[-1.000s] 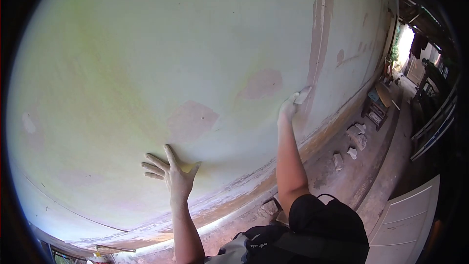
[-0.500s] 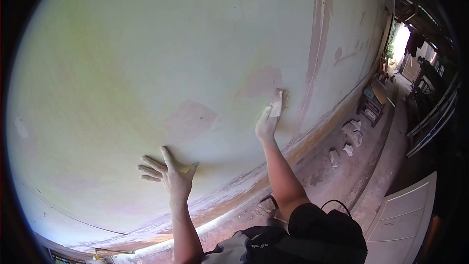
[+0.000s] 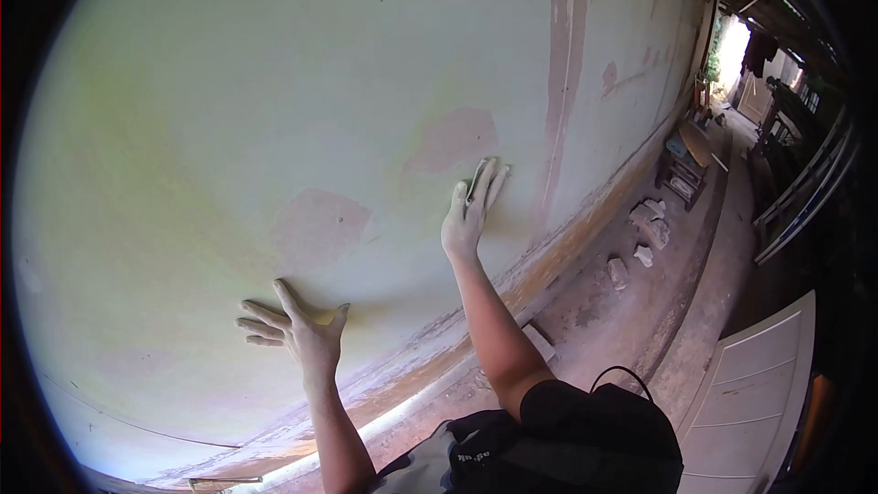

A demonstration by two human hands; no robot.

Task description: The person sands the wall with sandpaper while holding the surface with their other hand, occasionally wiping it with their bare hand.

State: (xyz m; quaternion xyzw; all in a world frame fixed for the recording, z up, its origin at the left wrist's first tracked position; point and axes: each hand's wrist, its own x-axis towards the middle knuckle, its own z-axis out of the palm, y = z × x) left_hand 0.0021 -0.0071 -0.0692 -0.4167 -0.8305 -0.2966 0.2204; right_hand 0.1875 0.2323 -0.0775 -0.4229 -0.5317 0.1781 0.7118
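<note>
Nearest, at the bottom of the frame, a dark short-sleeved shirt (image 3: 594, 444) covers the person's upper body, and both bare forearms reach up from it. The left hand (image 3: 314, 340), left of centre and low, has its fingers spread wide against the wall and holds nothing. The right hand (image 3: 465, 220), near the middle, keeps its fingers fairly straight and close together, with a thin sheet (image 3: 475, 181) gripped between the thumb and the fingers. A second ago this hand was at the long strip; now it is to the left of that, its fingertips just below and beside the upper patch, so the sheet is being worked across the surface between the two. The sheet shows only as a narrow edge, pale and dark, perhaps folded sandpaper. The wall (image 3: 210, 146), filling the left and middle of the frame, looks pale green and smooth, with a dull pink lower patch (image 3: 315, 227), the similar upper patch (image 3: 453, 140) and a pinkish vertical strip (image 3: 569, 46) towards the upper right. Its bottom edge is brown and flaking. Beyond, on the right, lie a white panel (image 3: 754, 393), broken chunks (image 3: 651, 224) on the floor (image 3: 585, 320) and, farthest, a bright opening (image 3: 731, 50).
</note>
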